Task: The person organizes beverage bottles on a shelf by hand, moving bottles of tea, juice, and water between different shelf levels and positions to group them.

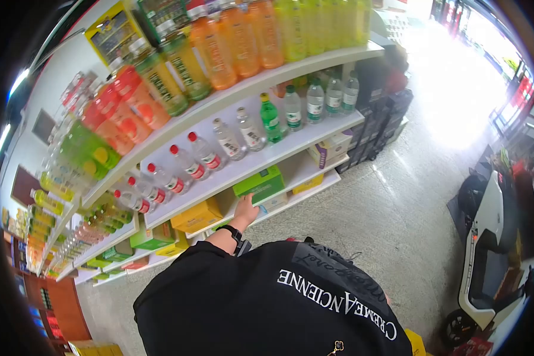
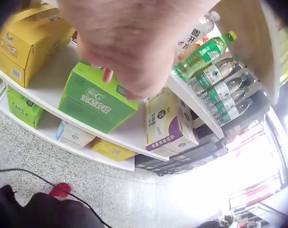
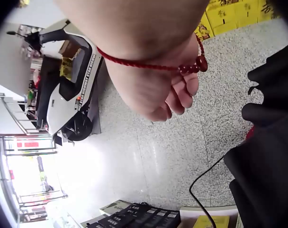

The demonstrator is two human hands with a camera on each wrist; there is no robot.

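Observation:
My left hand [image 1: 243,212] reaches down to a green box [image 1: 261,183] with white lettering on a lower shelf. In the left wrist view the left hand [image 2: 130,47] covers part of that green box [image 2: 97,102], one fingertip showing against its upper side and the other fingers mostly hidden. A black watch [image 1: 234,233] is on this wrist. Seen in the right wrist view, my right hand [image 3: 156,85] hangs over the speckled floor, fingers loosely curled around nothing. It wears a red braided bracelet [image 3: 134,64] with beads.
Bottles line the shelf [image 1: 314,137] above the green box, among them a green bottle [image 1: 270,118]. Yellow boxes [image 1: 197,216] and a white-purple carton [image 2: 165,121] flank it. A scooter [image 1: 483,261] stands at right; black boxes [image 1: 371,127] are stacked at the shelf's end.

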